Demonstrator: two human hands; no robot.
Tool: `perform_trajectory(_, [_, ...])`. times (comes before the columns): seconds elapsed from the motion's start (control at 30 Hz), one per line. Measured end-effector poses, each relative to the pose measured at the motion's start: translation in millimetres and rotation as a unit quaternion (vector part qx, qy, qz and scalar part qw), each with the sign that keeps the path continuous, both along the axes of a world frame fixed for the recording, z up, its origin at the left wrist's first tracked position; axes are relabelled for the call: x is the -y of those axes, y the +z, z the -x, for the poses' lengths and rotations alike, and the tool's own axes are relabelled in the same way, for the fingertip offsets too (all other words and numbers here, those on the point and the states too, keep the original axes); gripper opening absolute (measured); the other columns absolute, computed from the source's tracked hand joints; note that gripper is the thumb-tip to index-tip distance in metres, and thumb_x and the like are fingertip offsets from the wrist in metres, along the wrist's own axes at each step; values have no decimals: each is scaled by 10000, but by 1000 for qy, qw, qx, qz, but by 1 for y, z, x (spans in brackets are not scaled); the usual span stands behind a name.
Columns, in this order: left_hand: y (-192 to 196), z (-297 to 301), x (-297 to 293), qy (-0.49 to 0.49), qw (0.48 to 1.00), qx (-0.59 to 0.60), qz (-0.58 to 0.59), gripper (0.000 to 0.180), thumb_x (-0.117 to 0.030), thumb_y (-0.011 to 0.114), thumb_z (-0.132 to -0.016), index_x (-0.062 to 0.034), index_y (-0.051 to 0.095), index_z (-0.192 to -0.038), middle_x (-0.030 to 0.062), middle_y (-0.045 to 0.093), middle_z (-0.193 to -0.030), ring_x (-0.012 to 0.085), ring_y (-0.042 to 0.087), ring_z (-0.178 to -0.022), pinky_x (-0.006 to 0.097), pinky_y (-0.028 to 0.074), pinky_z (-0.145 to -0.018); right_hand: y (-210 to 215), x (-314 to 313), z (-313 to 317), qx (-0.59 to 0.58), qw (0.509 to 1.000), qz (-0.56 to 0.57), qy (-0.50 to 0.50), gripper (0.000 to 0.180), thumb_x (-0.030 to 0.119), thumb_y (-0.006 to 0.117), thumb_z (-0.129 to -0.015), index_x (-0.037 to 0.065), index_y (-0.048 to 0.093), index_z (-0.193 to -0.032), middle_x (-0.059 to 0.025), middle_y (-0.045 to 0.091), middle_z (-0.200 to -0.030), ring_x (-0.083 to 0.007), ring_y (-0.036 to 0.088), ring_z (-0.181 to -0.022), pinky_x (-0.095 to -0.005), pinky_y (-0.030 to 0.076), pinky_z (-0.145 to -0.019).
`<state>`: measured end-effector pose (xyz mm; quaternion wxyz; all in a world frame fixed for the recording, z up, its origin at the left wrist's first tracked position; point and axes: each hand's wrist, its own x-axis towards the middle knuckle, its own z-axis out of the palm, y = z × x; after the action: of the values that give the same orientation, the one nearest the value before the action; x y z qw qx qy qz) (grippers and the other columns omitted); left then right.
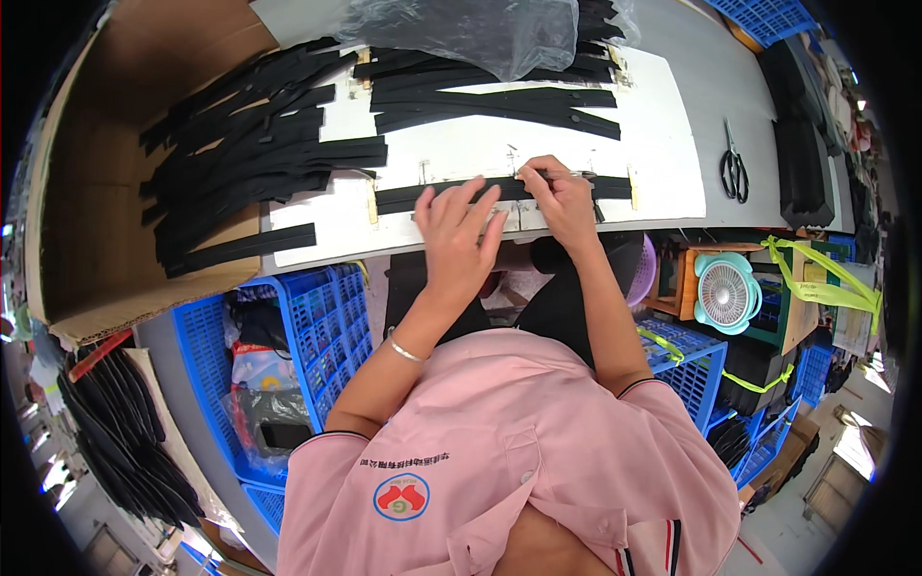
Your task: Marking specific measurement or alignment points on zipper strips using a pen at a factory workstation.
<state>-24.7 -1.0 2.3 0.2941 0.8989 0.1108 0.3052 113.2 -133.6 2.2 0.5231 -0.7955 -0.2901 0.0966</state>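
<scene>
A black zipper strip [399, 201] lies straight across the white board [663, 125], between pale tape marks. My left hand [456, 230] rests over its left half, fingers spread and touching or just above it. My right hand [562, 200] is closed in a pinch at the strip's middle, around a thin, dark pen-like tool [579, 175]; its tip is hidden by the fingers. A small dark pull [597, 209] hangs at the strip's right part. Farther up the board lie more black zipper strips [490, 100], and a loose pile of them [259, 158] spreads at the left.
An open cardboard box [125, 192] stands at the left under the pile's ends. Clear plastic wrap [519, 38] covers the far strips. Black-handled scissors [734, 173] lie right of the board. Blue crates [331, 326] and a small turquoise fan [727, 293] are below the table's edge.
</scene>
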Motion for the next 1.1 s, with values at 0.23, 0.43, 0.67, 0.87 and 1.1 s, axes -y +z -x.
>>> perform_trajectory(0.23, [-7, -31, 7, 18, 999, 28, 34, 147, -72, 770, -831, -75, 769, -978, 34, 703, -1040, 231, 614, -1002, 393, 392, -959, -6, -4, 0, 96, 995, 3, -6, 185, 159, 672, -969, -18, 708, -930, -74, 742, -932, -230, 696, -658, -300, 506, -600])
perform_trajectory(0.43, [-8, -32, 7, 21, 999, 28, 30, 144, -74, 788, -816, -78, 769, -960, 22, 705, -1035, 225, 617, -1001, 387, 395, -948, -5, 0, 0, 70, 997, -15, 1, 225, 166, 690, -944, -26, 700, -829, -75, 749, -867, -236, 676, -613, -309, 492, -567])
perform_trajectory(0.67, [-6, -33, 9, 16, 999, 33, 20, 144, -62, 781, -813, -58, 757, -955, 37, 691, -1035, 243, 610, -993, 404, 396, -942, -6, 5, -3, 82, 995, -8, 54, 235, 90, 678, -948, -77, 683, -784, -107, 745, -813, -152, 651, -630, -288, 484, -570])
perform_trajectory(0.87, [-8, -32, 8, 15, 1000, 20, 9, 138, -69, 778, -822, -62, 757, -958, 37, 690, -1044, 245, 609, -996, 403, 393, -944, -6, 8, -1, 54, 997, -37, 40, 250, 137, 691, -916, -50, 675, -751, -93, 747, -824, -217, 653, -590, -308, 492, -562])
perform_trajectory(1.1, [-6, -31, 8, 10, 1000, 18, -3, 142, -69, 772, -839, -72, 756, -979, 32, 692, -1068, 239, 608, -1013, 406, 387, -959, 22, 66, -22, -140, 963, -195, -122, 167, 124, 615, -991, -6, 700, -930, -22, 684, -818, -54, 565, -706, -214, 462, -655])
